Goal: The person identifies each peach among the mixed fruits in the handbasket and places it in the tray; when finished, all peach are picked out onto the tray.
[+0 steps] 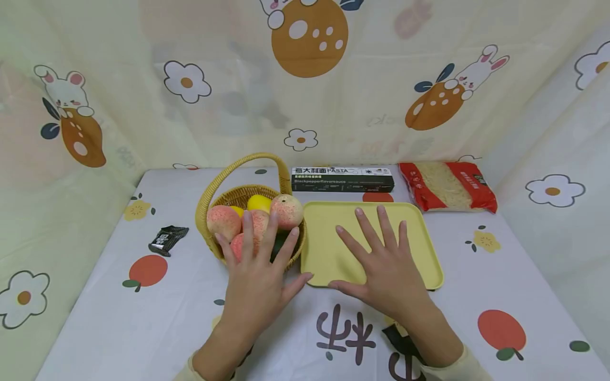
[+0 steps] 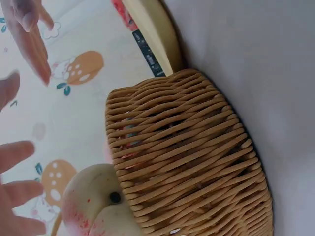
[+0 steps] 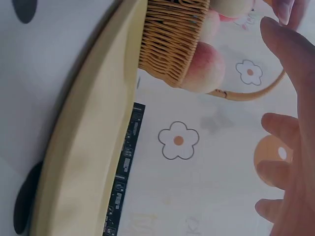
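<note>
Hovering over basket (image 2: 187, 157), left hand (image 1: 254, 280) had fingers spread, grasping nothing. Right hand (image 1: 388, 270) hung over tray (image 1: 324, 248), fingers splayed, likewise holding nothing. Basket stood left of tray, peaches (image 1: 223, 221) and yellow fruit (image 1: 259, 202) inside. Pasta box (image 1: 342, 181) lay beyond tray, noodle bag (image 1: 448, 186) at far right, black packet (image 1: 168, 240) left of basket.

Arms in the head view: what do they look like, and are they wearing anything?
They're a person's arms with pale cream sleeves, one on the left and one on the right. The left grip and right grip are bare, five-fingered hands, with no gloves or rings showing. Something black pokes out under the right wrist; I can't tell what.
</note>
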Motion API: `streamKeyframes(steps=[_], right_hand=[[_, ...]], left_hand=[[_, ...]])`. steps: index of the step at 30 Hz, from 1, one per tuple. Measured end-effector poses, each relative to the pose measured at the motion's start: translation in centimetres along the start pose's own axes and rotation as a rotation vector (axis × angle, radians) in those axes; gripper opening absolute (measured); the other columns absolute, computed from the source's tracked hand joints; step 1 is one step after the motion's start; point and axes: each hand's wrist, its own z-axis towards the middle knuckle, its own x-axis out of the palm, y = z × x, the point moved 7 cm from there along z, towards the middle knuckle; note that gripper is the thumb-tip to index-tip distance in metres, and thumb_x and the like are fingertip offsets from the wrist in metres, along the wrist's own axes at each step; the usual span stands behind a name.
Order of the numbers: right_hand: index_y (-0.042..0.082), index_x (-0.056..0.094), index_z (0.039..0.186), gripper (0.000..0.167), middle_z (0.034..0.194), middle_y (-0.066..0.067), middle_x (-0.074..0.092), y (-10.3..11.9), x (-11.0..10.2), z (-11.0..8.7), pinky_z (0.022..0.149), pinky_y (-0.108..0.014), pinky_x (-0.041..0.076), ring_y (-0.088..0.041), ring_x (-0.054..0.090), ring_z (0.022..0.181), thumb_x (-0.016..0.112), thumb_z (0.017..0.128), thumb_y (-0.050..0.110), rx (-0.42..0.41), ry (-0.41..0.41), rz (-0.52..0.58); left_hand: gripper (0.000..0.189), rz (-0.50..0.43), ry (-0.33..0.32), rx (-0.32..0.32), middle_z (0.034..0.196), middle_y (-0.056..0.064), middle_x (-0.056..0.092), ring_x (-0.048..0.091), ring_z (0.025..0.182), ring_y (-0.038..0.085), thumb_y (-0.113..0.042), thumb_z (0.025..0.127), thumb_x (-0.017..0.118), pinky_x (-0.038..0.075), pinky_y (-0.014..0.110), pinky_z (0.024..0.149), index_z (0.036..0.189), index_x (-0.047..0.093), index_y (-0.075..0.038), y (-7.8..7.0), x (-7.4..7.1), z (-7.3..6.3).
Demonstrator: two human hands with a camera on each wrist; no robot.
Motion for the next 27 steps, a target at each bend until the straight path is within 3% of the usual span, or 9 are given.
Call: streamKeyframes(steps=[3,6,9,11,15,20,27], right_hand=[[0.028,0.047,0.161,0.089,0.176,-0.013,0.025,-0.2,-0.9,-0.1,0.119,-0.080,0.028,-0.045,0.014,0.163,0.066,0.087,0.073,0.003,-0.060,0.044],[0.018,0.057,0.153,0.078,0.166,-0.019,0.043,-0.1,-2.3,-0.3,0.115,-0.072,0.042,-0.045,0.035,0.155,0.078,0.085,0.049,-0.022,-0.178,0.101],[0.009,0.066,0.142,0.062,0.150,-0.021,0.059,0.1,-3.6,-0.6,0.104,-0.063,0.055,-0.042,0.056,0.138,0.077,0.087,0.036,-0.049,-0.285,0.147],[0.006,0.071,0.134,0.050,0.138,-0.019,0.068,0.2,-4.2,-0.8,0.099,-0.057,0.059,-0.039,0.064,0.125,0.070,0.095,0.037,-0.055,-0.331,0.173],[0.003,0.077,0.119,0.048,0.117,-0.016,0.076,0.2,-4.9,-1.1,0.088,-0.049,0.064,-0.032,0.071,0.105,0.058,0.104,0.043,-0.056,-0.378,0.195],[0.004,0.078,0.092,0.049,0.086,-0.009,0.075,0.4,-5.4,-1.5,0.065,-0.041,0.063,-0.024,0.069,0.077,0.054,0.106,0.044,-0.069,-0.455,0.201],[0.015,0.059,0.060,0.061,0.058,0.001,0.058,0.1,-5.2,-1.8,0.044,-0.022,0.044,-0.009,0.048,0.052,0.047,0.108,0.050,-0.062,-0.467,0.185]], left_hand=[[0.058,-0.066,-0.126,0.053,0.164,0.016,0.047,0.033,0.155,0.052,-0.056,0.101,0.059,0.025,0.083,0.118,0.143,0.067,-0.017,-0.1,-1.4,0.2],[0.045,-0.151,-0.261,0.096,0.145,0.017,0.064,0.050,0.144,0.046,-0.043,0.105,0.054,0.037,0.071,0.119,0.125,0.074,-0.008,0.0,-2.9,0.3],[0.035,-0.216,-0.374,0.125,0.124,0.016,0.074,0.065,0.122,0.040,-0.033,0.104,0.059,0.053,0.058,0.107,0.109,0.076,-0.003,0.2,-4.1,0.4],[0.031,-0.239,-0.412,0.131,0.110,0.014,0.076,0.068,0.105,0.035,-0.029,0.103,0.062,0.057,0.049,0.093,0.101,0.076,-0.002,0.4,-4.6,0.3],[0.029,-0.250,-0.443,0.120,0.087,0.010,0.070,0.061,0.082,0.029,-0.026,0.103,0.062,0.053,0.040,0.075,0.087,0.072,-0.003,0.8,-5.0,0.0],[0.031,-0.281,-0.494,0.081,0.072,0.005,0.055,0.048,0.069,0.025,-0.019,0.100,0.060,0.041,0.034,0.061,0.072,0.059,-0.007,1.7,-5.3,-0.5],[0.022,-0.330,-0.559,-0.018,0.061,-0.001,0.037,0.031,0.054,0.009,-0.003,0.077,0.052,0.022,0.018,0.045,0.060,0.041,-0.012,3.9,-5.7,-1.4]])
